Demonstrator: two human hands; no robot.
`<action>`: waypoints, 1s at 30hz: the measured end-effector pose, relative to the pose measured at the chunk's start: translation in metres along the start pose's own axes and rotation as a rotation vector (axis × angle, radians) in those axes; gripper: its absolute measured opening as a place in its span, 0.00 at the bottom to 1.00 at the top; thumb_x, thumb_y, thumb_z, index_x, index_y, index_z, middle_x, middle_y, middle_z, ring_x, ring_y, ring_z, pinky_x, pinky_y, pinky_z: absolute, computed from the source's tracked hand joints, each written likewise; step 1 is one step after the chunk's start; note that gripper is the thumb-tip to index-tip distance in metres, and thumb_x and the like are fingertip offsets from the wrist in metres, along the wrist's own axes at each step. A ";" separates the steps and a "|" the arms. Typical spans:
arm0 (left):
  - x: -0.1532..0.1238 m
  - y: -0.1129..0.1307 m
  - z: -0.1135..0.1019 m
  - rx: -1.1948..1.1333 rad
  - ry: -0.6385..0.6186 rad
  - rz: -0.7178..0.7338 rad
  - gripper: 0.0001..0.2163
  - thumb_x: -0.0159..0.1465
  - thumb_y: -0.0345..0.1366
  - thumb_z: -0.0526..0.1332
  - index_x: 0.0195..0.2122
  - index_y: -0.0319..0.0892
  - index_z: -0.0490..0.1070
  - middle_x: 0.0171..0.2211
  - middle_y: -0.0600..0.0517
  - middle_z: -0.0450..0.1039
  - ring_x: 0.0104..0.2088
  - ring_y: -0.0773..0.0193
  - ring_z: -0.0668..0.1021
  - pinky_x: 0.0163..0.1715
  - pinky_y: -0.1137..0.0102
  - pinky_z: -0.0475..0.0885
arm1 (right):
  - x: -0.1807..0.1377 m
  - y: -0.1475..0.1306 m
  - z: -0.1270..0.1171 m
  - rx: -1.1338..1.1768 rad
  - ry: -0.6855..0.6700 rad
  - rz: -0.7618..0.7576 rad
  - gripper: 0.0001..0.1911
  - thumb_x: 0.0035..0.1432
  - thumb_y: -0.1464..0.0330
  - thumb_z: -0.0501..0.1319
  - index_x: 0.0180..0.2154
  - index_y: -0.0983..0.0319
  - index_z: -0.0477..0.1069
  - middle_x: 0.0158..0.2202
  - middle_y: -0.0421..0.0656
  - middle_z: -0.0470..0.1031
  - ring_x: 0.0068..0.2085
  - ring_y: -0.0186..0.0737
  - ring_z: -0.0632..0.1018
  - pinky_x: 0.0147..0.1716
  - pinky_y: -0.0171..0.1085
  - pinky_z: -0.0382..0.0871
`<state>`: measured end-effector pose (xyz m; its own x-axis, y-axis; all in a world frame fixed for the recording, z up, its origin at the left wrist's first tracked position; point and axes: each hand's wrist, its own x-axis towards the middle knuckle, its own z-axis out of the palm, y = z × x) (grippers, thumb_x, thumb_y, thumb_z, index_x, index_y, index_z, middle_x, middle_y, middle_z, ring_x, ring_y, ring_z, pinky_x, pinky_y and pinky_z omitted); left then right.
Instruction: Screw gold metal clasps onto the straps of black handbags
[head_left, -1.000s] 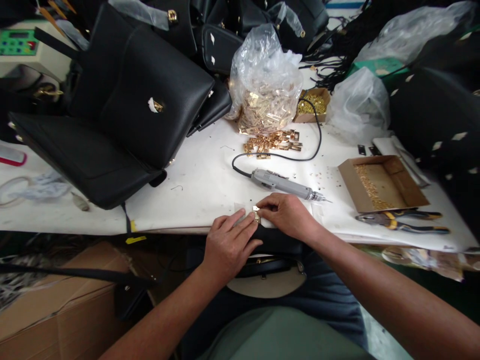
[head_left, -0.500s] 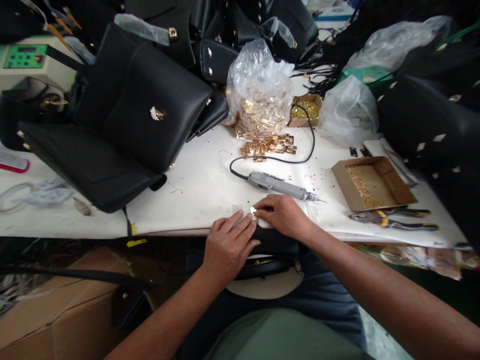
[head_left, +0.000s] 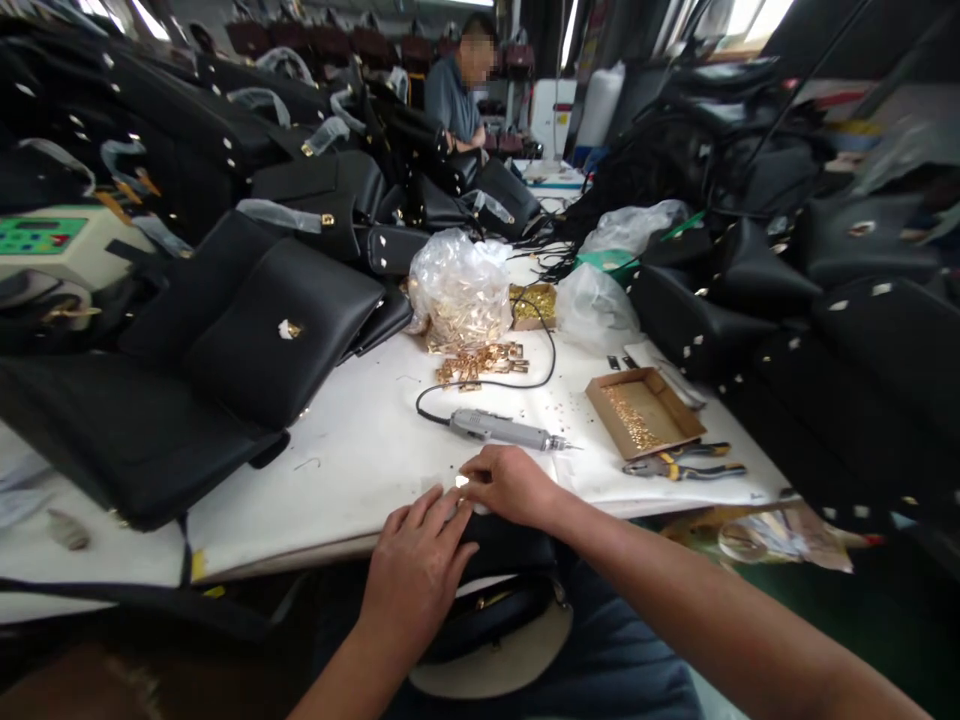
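Note:
At the near edge of the white table [head_left: 360,470] my two hands meet over a small gold metal fitting [head_left: 460,483]. My right hand [head_left: 511,484] pinches the fitting with thumb and fingertips. The fingers of my left hand [head_left: 418,560] lie stretched flat beside it, pressing on a black bag part [head_left: 510,545] that rests on my lap. A grey electric screwdriver [head_left: 501,430] with a black cord lies just beyond my right hand.
Black handbags [head_left: 277,320] are piled left, back and right. A plastic bag of gold fittings [head_left: 461,295], loose fittings [head_left: 480,362], a cardboard tray of screws [head_left: 643,410] and pliers [head_left: 682,465] lie on the table. A person [head_left: 457,90] sits far behind.
The view has tilted upward, showing the room and a seated person behind. My hands stay together on the gold fitting at the table edge.

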<state>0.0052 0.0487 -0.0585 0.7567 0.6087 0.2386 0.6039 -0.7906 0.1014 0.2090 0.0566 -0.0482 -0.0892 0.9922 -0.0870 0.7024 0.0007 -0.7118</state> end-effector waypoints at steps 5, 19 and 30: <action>0.000 -0.004 0.004 0.075 0.046 0.055 0.18 0.67 0.35 0.63 0.58 0.45 0.75 0.59 0.46 0.76 0.57 0.46 0.76 0.49 0.54 0.74 | -0.004 -0.007 -0.024 -0.308 0.252 -0.041 0.18 0.64 0.64 0.65 0.55 0.56 0.77 0.50 0.46 0.79 0.49 0.47 0.78 0.48 0.40 0.70; -0.001 0.001 0.000 -0.022 0.037 -0.001 0.18 0.66 0.35 0.65 0.57 0.45 0.75 0.63 0.46 0.73 0.60 0.46 0.76 0.50 0.54 0.74 | 0.007 0.034 -0.100 0.221 0.426 0.063 0.20 0.66 0.53 0.60 0.49 0.60 0.75 0.38 0.43 0.77 0.37 0.41 0.77 0.36 0.36 0.71; 0.000 0.000 0.000 -0.029 0.098 0.033 0.15 0.68 0.35 0.62 0.55 0.44 0.76 0.61 0.45 0.74 0.58 0.46 0.77 0.48 0.55 0.72 | 0.016 0.040 -0.116 0.728 0.909 0.129 0.21 0.52 0.53 0.72 0.31 0.61 0.70 0.20 0.37 0.71 0.20 0.34 0.71 0.19 0.32 0.63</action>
<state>0.0050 0.0489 -0.0586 0.7469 0.5739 0.3359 0.5707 -0.8125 0.1192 0.3177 0.0867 0.0027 0.6979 0.7037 0.1330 0.0730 0.1148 -0.9907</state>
